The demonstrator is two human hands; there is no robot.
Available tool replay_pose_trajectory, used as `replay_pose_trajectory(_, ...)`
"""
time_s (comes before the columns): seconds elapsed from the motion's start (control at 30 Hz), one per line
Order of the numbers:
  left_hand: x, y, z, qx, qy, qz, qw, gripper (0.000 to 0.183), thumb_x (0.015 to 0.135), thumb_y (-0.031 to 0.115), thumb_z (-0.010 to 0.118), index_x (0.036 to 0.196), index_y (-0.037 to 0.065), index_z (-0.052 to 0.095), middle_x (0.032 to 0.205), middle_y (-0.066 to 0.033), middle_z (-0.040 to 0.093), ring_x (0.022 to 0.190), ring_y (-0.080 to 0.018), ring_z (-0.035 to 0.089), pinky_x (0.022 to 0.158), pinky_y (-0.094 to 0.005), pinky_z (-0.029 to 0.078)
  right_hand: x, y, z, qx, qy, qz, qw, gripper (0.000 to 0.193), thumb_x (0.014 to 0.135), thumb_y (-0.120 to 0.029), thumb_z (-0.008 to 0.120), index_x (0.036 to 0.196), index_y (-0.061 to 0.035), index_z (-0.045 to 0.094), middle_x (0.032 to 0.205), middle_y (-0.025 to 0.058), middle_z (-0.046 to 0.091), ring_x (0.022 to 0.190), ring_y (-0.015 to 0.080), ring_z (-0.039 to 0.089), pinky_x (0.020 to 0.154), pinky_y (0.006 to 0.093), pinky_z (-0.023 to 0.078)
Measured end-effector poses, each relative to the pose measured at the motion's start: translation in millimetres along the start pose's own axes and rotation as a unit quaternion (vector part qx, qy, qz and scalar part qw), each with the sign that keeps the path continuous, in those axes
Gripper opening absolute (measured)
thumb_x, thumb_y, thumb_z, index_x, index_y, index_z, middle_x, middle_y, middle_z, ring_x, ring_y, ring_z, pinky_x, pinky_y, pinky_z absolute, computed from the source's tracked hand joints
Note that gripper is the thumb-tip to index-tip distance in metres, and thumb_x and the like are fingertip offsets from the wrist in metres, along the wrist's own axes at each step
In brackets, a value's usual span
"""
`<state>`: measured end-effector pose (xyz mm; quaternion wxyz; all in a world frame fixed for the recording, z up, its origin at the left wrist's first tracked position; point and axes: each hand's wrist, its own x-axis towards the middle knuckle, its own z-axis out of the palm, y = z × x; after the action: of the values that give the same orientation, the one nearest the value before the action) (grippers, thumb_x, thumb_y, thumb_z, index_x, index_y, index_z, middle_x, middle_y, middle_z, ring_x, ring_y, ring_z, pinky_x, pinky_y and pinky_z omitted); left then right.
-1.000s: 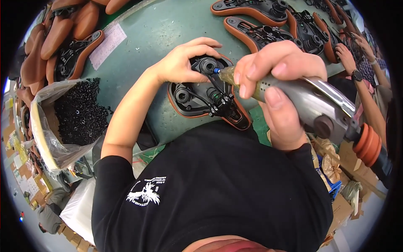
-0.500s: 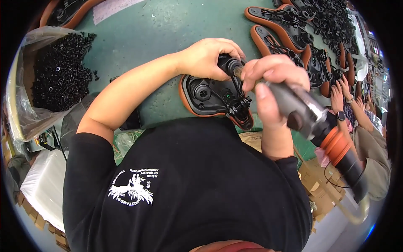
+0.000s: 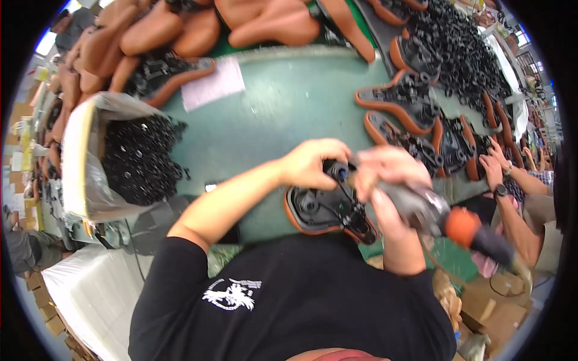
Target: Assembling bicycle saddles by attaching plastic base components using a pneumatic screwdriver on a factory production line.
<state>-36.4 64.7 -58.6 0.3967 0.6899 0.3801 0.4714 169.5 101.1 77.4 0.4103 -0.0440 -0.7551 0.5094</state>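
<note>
1. Looks to me like you're on the fastening step: the power driver [image 3: 415, 207] is aimed at the round black mount on the wide end of the bike saddle [image 3: 309, 206]. There's a bit of blue near the tip, but blur hides whether it's seated.
2. Your left hand [image 3: 313, 162] has thumb and fingers hooked around that mount, gripping the saddle. Your right hand [image 3: 391, 180] is wrapped around the driver body; it's smeared, so I can't make out each finger.
3. The saddle sits underside up at the near edge of the workbench [image 3: 277, 114], nose pointing toward your shirt. Your shirt covers that edge, so I can't tell if the nose overhangs.
4. IMO the next move calls for keeping the tip in line with the mount and the left thumb clear of it, with steady pressure so the saddle doesn't swivel.
5. Room-wise, the middle of the bench up to the far edge is your best open space. The screw bin [image 3: 74, 168] blocks the left edge, and upturned saddles [image 3: 400, 102] crowd the right.
6. Watch your driver's back end: it sticks out past the right edge, near a co-worker's forearm [image 3: 510, 219].
</note>
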Motion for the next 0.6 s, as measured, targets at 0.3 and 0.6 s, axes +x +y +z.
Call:
replay_pose_trajectory(0.3,39.7,63.4,-233.8,0.059,0.499,-0.033,0.864,0.045,0.083,0.013,0.087,0.119,-0.007,0.067,0.113,-0.0128,0.074,0.103,-0.0173,0.068,0.09,-0.0325,0.056,-42.8,-18.4,-32.5,0.094,0.319,0.152,0.931,0.026,0.091,0.004,0.062,0.115,0.001,0.055,0.138,0.0295,0.057,0.067,0.0209,0.067,0.068,0.0347,0.057)
replay_pose_trajectory(0.6,-47.1,87.8,-219.3,0.519,0.184,-0.225,0.804,0.031,0.085,0.015,0.079,0.107,-0.003,0.065,0.1,-0.0237,0.068,0.094,-0.0388,0.07,0.084,-0.0424,0.056,-60.1,44.1,-22.0,0.123,0.426,0.315,0.839,0.023,0.089,0.006,0.064,0.109,-0.0008,0.057,0.131,0.0229,0.06,0.062,0.0213,0.067,0.059,0.0361,0.056)
